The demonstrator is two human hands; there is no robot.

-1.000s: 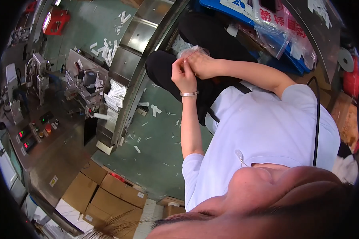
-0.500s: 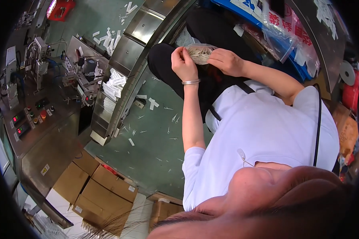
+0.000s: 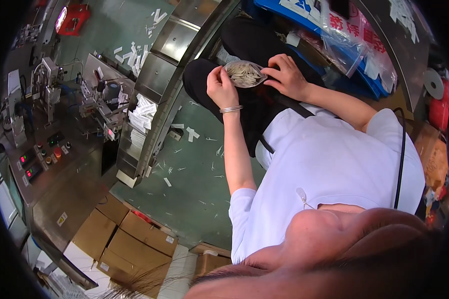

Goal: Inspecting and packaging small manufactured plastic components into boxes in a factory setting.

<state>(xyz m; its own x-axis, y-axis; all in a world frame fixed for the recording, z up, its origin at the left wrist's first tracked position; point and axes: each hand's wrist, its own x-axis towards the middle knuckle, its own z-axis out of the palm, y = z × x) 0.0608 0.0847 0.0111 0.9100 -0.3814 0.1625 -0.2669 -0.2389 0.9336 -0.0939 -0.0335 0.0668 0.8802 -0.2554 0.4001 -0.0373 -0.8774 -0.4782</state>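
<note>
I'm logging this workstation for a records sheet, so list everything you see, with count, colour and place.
clear bag of thin pale sticks: one, held open over the lap
cardboard boxes: several, brown, on the floor, lower left
control panel: one, grey with coloured buttons, left
metal machine: one, silver, upper left
white paper slips: many, scattered on the green floor
bangle: one, silver, left wrist
left hand: grips the bag's left edge
right hand: grips the bag's right edge

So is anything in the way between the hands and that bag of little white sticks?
No. Both hands already grip the open bag: the left hand on one edge, the right hand on the other, with nothing visible between.
</note>
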